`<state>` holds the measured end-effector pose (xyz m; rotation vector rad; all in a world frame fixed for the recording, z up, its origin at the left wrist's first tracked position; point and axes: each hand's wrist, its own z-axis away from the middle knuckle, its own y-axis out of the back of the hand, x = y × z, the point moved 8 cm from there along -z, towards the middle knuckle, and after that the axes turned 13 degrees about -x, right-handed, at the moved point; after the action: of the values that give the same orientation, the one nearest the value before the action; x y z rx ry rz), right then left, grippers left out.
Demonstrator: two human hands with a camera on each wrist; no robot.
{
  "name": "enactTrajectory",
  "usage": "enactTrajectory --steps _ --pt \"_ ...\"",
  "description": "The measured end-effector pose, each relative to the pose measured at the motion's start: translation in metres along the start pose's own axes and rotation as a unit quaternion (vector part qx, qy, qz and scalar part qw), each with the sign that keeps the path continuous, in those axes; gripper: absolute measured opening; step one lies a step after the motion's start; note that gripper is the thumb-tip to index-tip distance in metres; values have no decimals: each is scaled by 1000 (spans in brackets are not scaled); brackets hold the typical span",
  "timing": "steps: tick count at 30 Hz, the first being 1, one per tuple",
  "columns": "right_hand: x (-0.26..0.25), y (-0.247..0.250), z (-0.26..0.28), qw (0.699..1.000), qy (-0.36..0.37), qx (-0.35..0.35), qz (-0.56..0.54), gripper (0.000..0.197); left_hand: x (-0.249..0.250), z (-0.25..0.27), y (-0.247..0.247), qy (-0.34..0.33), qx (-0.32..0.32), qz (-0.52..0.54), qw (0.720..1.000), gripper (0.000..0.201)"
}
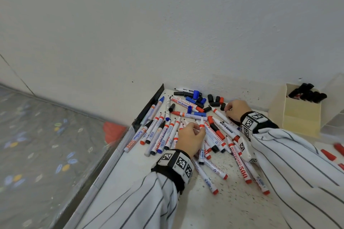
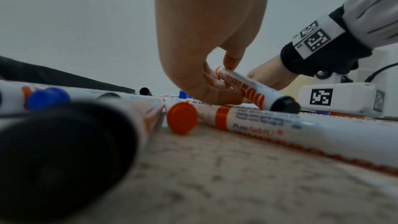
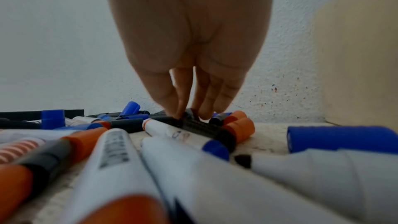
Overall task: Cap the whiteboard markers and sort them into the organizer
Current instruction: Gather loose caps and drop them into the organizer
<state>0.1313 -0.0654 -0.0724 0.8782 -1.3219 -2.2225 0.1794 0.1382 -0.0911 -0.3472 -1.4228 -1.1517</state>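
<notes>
White wall behind, speckled table below, markers scattered everywhere. Left hand curls round a red-banded marker, tip raised. Right hand reaches down, fingertips pinching a black cap among loose caps. Cream organizer sits far right, black caps poking out.

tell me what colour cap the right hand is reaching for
Black; the right hand touches a black cap, clearest in the right wrist view.
</notes>
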Motion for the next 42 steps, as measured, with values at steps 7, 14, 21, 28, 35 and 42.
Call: enactTrajectory --steps 7,14,21,28,35,42 --pt "4 -13 5 995 -15 -68 72 40 0 -2 -3 -8 5 -14 1000 26" --pt "4 -8 6 999 7 -33 29 23 -1 -3 -5 -9 -2 -24 1000 26" --pt "-5 23 33 992 65 80 -77 20 3 0 -7 -19 -5 -19 1000 26" --pt "-21 36 75 968 141 96 -184 17 19 9 -8 -61 -17 -19 998 27" --pt "-29 24 119 943 198 111 -243 18 26 25 -8 -88 -38 -66 993 30" --pt "-31 12 145 949 208 90 -218 21 38 37 -12 -122 -44 -127 983 28"
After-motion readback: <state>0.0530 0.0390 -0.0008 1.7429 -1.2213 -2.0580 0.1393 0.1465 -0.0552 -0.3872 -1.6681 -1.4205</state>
